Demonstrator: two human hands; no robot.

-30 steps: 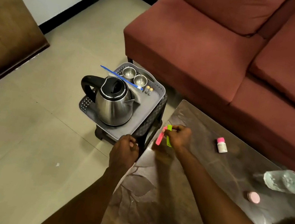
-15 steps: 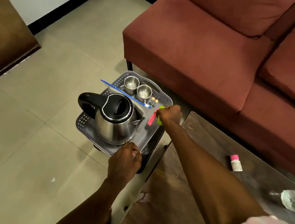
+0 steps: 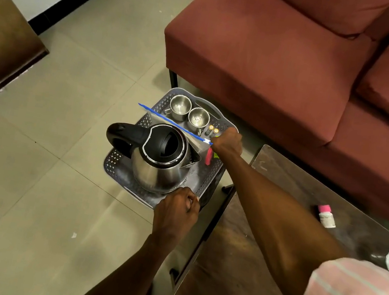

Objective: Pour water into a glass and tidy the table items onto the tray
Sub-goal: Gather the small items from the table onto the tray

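While hiding green strip (image 3: 216, 155), right hand (image 3: 228, 142).

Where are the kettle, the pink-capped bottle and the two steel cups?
kettle (image 3: 158, 169): head view, steel body.
pink-capped bottle (image 3: 327, 219): head view, white body.
steel cups (image 3: 180, 104): head view, inside of the left cup.

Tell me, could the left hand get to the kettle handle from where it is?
Probably yes. The left hand grips the tray edge beside the kettle; the handle juts out uncovered.

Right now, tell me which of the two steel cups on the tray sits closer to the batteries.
The right-hand steel cup: it stands right beside the batteries, while the other cup sits farther left.
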